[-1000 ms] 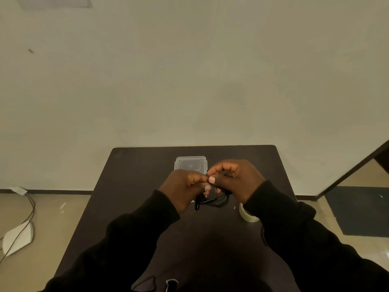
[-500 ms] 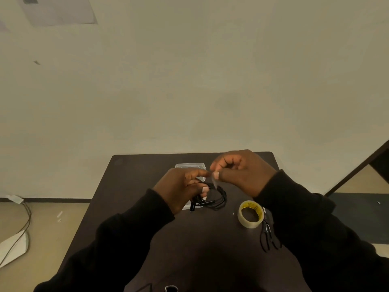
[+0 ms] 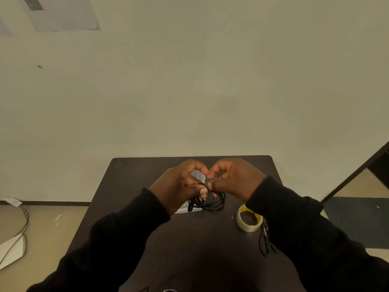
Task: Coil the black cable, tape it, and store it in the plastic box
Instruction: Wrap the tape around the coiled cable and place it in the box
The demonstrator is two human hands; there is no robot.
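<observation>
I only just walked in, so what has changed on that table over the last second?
The right hand, drawn slightly away half a second ago with a bit of tape, has come back against the left hand at the black cable coil, still held by both hands. The tape roll, plastic box and table stayed put.
</observation>
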